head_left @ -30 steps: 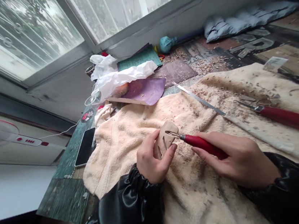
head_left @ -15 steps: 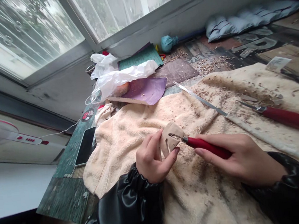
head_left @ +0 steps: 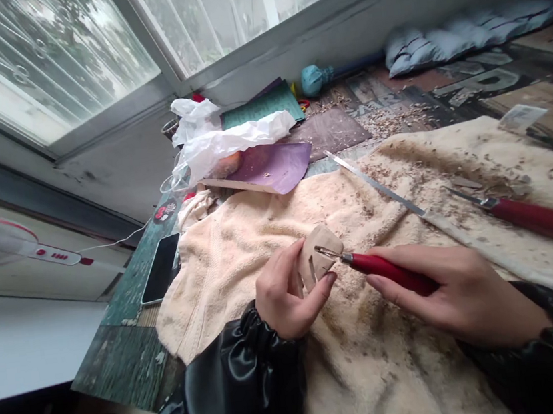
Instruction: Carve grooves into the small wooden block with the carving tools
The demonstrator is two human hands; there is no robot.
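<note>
Between its thumb and fingers, my left hand (head_left: 287, 294) grips a small pale wooden piece (head_left: 321, 250) with dark slits cut in it. My right hand (head_left: 450, 286) is wrapped round the red handle of a carving tool (head_left: 390, 273). The tool's looped metal tip lies against the upper face of the wooden piece. Both hands are above a cream cloth (head_left: 240, 238) strewn with shavings. To the right, a second red-handled tool (head_left: 539, 215) rests on the cloth, beside a long thin metal strip (head_left: 380, 187).
A white plastic bag (head_left: 242, 137) and a purple sheet (head_left: 279, 166) lie behind the cloth. At the left are a phone (head_left: 160, 269) and a small fan (head_left: 55, 253). A blue-grey cushion (head_left: 462, 40) sits near the window, with wood chips (head_left: 391, 116) scattered before it.
The whole view has shifted slightly, with things appearing a little further right. My right hand has drawn a little to the right and down; both hands keep their hold.
</note>
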